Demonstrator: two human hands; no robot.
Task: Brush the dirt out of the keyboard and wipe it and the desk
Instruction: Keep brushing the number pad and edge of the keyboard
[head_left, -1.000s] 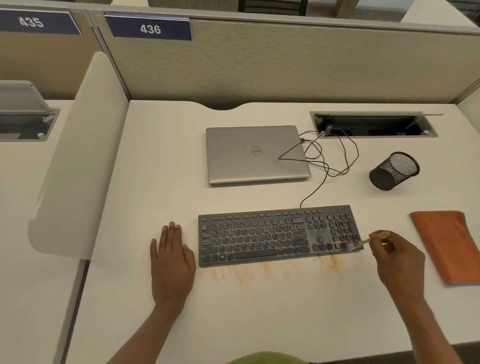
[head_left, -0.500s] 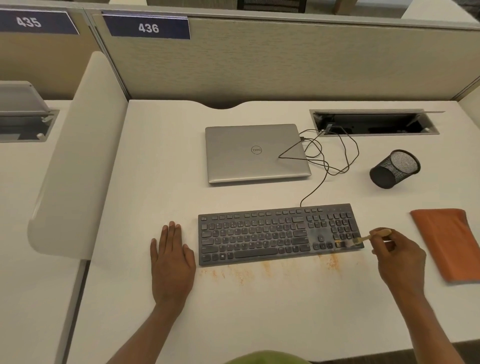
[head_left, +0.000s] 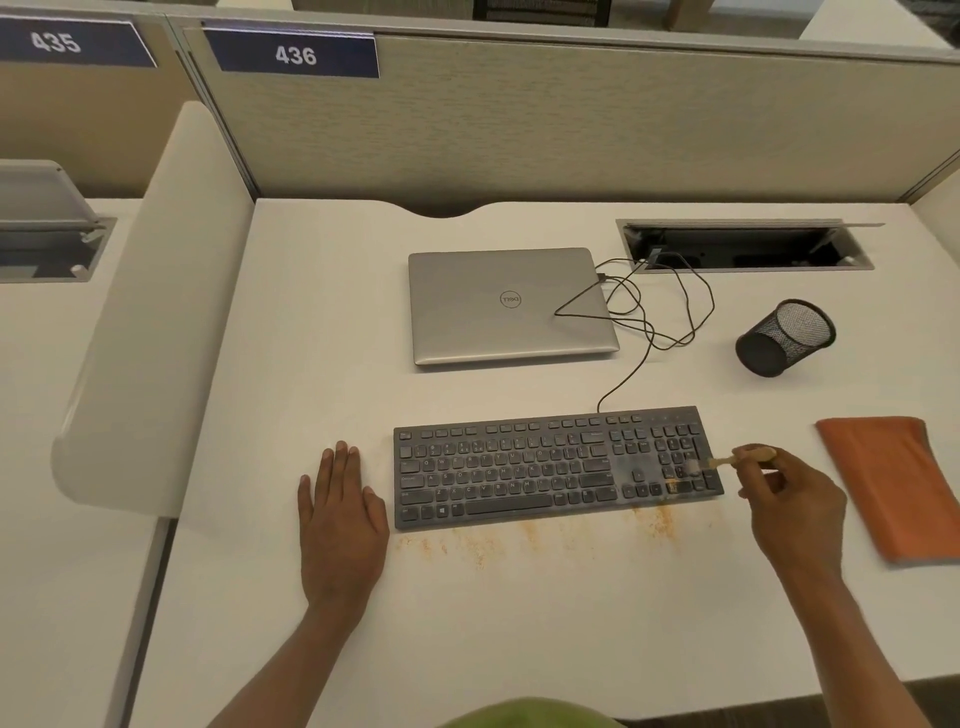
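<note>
A dark grey keyboard (head_left: 550, 465) lies on the white desk (head_left: 519, 623). Orange dirt (head_left: 657, 519) is scattered on the desk along its front edge, and some sits on the number pad. My right hand (head_left: 789, 499) pinches a small wooden-handled brush (head_left: 727, 460) whose bristles touch the number pad at the keyboard's right end. My left hand (head_left: 340, 514) rests flat on the desk just left of the keyboard. A folded orange cloth (head_left: 898, 483) lies to the right of my right hand.
A closed silver laptop (head_left: 509, 304) sits behind the keyboard with a tangle of black cable (head_left: 660, 306) beside it. A black mesh pen cup (head_left: 784, 338) lies tipped at the right. An open cable hatch (head_left: 743, 247) is at the back. A curved divider (head_left: 150, 312) bounds the left.
My right hand and the brush have shifted slightly up along the number pad. My left hand has stayed put.
</note>
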